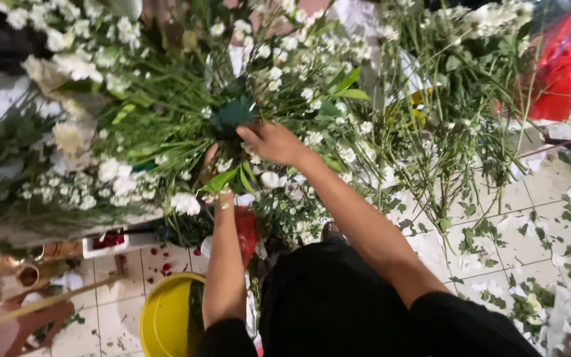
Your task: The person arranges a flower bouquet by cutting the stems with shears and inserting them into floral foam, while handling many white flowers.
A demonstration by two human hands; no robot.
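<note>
While both hands press into the white flower arrangement (166, 125), right hand (273, 142) gripping stems beside the green floral foam (232, 112), left hand (211, 162) half hidden, grip unclear, a hard push could snap stems.

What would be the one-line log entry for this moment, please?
right hand: on green foam block | left hand: among white flowers, partly hidden | below: yellow bucket

Florist workshop: white flower arrangement (100, 132), stem trimmings (497, 264) littering tiled floor (550, 192).
</note>
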